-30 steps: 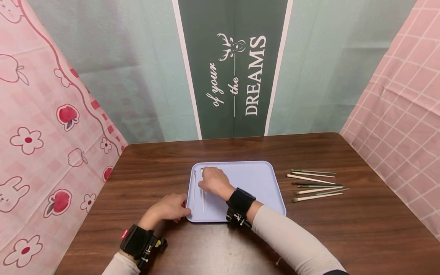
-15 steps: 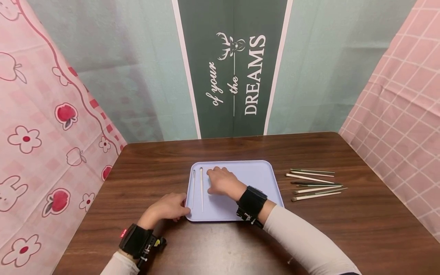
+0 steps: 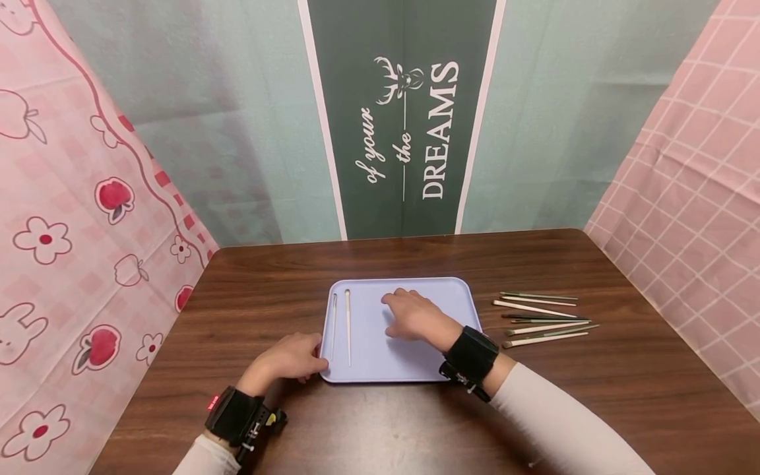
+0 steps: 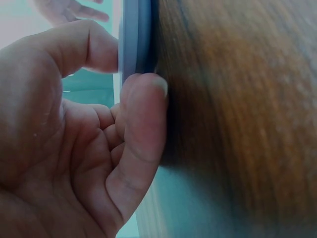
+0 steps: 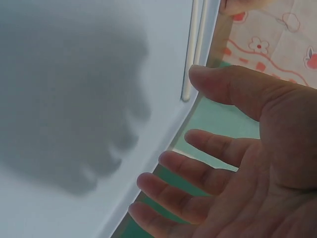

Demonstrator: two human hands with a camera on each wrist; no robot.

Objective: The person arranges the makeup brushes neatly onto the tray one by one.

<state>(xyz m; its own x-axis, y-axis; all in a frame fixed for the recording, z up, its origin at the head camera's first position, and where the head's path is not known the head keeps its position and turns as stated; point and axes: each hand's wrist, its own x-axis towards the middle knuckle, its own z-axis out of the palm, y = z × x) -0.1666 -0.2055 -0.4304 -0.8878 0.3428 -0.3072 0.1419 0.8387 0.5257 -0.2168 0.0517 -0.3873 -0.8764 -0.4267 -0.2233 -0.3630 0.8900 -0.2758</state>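
Observation:
My left hand (image 3: 291, 356) holds the near left corner of a lavender tray (image 3: 410, 369). In the left wrist view, the thumb (image 4: 94, 47) lies on one side of the rim and a fingertip is at the other side. My right hand (image 3: 418, 320) hovers above the middle of the tray, fingers spread and holding nothing. Two thin makeup brushes lie side by side along the tray's left side: a slim one (image 3: 334, 330) by the rim and a pale-handled one (image 3: 348, 330) beside it. Both show in the right wrist view beyond the thumb.
Several more makeup brushes (image 3: 546, 328), with white or dark green handles, lie loosely grouped on the brown wooden table (image 3: 261, 284) right of the tray. Patterned cloths hang behind and on both sides of the table.
My right hand has let go of the pale-handled brush, leaving it on the tray, and moved right with the fingers spreading. The left hand has stayed at the tray corner.

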